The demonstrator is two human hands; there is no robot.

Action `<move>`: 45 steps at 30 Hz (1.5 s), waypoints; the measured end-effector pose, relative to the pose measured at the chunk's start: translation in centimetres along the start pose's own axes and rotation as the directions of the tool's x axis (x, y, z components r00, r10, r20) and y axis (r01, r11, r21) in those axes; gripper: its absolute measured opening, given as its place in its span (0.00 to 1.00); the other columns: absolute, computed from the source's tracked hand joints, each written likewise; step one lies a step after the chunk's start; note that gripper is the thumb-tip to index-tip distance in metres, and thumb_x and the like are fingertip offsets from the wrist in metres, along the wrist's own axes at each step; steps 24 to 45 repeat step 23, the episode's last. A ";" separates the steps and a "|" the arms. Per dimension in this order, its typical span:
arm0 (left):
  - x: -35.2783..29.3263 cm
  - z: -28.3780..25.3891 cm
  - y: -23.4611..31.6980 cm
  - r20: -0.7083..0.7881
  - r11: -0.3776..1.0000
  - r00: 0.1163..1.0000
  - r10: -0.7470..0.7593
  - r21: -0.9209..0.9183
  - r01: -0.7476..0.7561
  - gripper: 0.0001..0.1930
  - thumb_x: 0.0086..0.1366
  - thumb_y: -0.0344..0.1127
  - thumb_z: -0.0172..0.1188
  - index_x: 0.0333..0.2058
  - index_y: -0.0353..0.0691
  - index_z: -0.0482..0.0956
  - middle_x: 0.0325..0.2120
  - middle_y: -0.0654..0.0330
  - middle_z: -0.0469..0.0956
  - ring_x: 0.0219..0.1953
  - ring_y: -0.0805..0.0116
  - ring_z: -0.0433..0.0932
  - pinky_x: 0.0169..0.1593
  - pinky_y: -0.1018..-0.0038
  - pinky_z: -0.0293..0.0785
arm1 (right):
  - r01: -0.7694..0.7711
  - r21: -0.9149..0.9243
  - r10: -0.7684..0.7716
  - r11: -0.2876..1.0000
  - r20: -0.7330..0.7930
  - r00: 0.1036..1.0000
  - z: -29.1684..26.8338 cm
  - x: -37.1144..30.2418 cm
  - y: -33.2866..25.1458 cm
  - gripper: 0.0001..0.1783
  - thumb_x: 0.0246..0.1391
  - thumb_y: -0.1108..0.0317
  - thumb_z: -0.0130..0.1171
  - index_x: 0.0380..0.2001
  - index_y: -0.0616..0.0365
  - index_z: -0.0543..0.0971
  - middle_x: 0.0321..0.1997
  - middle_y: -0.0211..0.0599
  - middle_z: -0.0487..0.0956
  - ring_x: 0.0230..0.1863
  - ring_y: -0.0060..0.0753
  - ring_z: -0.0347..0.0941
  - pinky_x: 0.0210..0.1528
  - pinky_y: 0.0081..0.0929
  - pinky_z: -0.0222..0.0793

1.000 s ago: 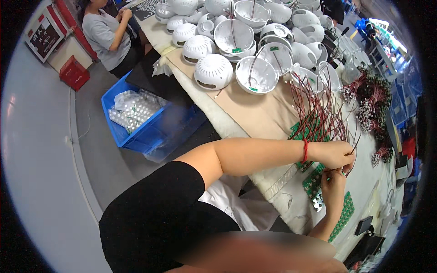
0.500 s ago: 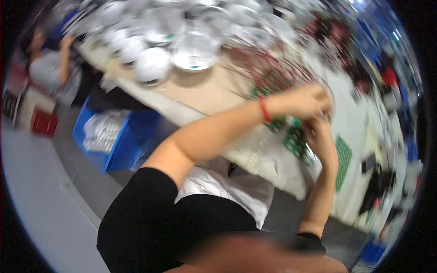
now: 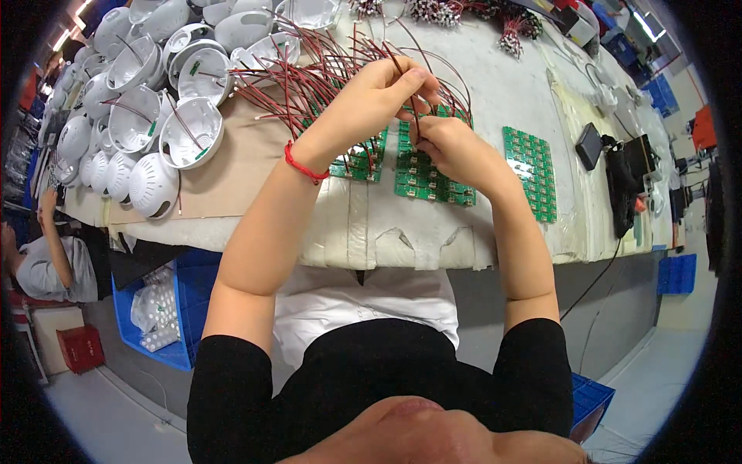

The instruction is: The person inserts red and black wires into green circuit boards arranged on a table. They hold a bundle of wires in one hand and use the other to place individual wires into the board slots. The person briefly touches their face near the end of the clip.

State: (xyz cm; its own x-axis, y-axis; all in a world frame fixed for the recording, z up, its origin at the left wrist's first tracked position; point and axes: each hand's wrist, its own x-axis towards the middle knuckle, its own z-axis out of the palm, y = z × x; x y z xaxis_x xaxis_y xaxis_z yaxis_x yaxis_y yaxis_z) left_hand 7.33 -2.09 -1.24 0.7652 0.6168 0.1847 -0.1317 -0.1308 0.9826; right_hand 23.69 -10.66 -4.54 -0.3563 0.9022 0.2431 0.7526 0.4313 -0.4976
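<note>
Over the middle of the table my two hands meet, fingertips almost touching. My left hand [image 3: 371, 100], with a red cord at the wrist, is closed in a pinch on a dark red wire [image 3: 418, 116]. Just to its right, my right hand [image 3: 464, 155] is closed too, its thumb and finger at the lower part of that wire. Beneath them lies a green circuit board panel [image 3: 433, 187] with several thin wires rising from it. A second green panel [image 3: 363, 161] sits to the left, partly under a tangle of red and black wires [image 3: 290, 89]. My fingers hide the wire's end.
White dome-shaped housings [image 3: 192, 133] crowd the left of the table, some with wires inside. Another green panel [image 3: 531, 174] lies at the right, near a black device [image 3: 589, 147]. Below the table edge stands a blue crate [image 3: 185, 309]. A person [image 3: 54, 263] works at far left.
The view has turned and steadied, so the table now lies level across the picture. My hands stay close together at the wires; the earlier frame is blurred.
</note>
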 end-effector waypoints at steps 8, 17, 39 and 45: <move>0.0 0.3 -0.4 0.024 1.000 1.000 0.006 0.022 -0.006 0.14 0.67 0.42 0.46 0.37 0.37 0.74 0.33 0.63 0.78 0.33 0.78 0.75 0.36 0.80 0.70 | 0.004 -0.157 -0.006 0.988 -0.010 1.000 0.4 -0.4 -0.7 0.01 0.42 0.80 0.52 0.21 0.66 0.71 0.23 0.48 0.72 0.28 0.50 0.71 0.32 0.39 0.66; -1.9 -0.1 1.9 -0.287 0.973 0.933 0.215 0.144 -0.180 0.16 0.67 0.38 0.48 0.48 0.34 0.67 0.40 0.57 0.75 0.44 0.72 0.72 0.45 0.77 0.69 | -0.022 -0.107 0.018 0.994 -0.036 0.999 0.3 0.3 -0.7 0.03 0.39 0.79 0.54 0.23 0.66 0.73 0.23 0.49 0.74 0.27 0.50 0.72 0.32 0.36 0.69; -8.8 3.2 9.3 -0.087 0.786 0.837 0.540 0.406 -0.466 0.15 0.57 0.29 0.52 0.45 0.33 0.69 0.38 0.51 0.74 0.42 0.63 0.73 0.46 0.68 0.68 | -0.079 0.164 0.071 0.983 0.059 0.996 -1.4 0.2 0.0 0.09 0.44 0.72 0.59 0.30 0.65 0.76 0.27 0.45 0.77 0.31 0.40 0.76 0.36 0.31 0.70; -8.8 3.2 9.3 -0.087 0.786 0.837 0.540 0.406 -0.466 0.15 0.57 0.29 0.52 0.45 0.33 0.69 0.38 0.51 0.74 0.42 0.63 0.73 0.46 0.68 0.68 | -0.079 0.164 0.071 0.983 0.059 0.996 -1.4 0.2 0.0 0.09 0.44 0.72 0.59 0.30 0.65 0.76 0.27 0.45 0.77 0.31 0.40 0.76 0.36 0.31 0.70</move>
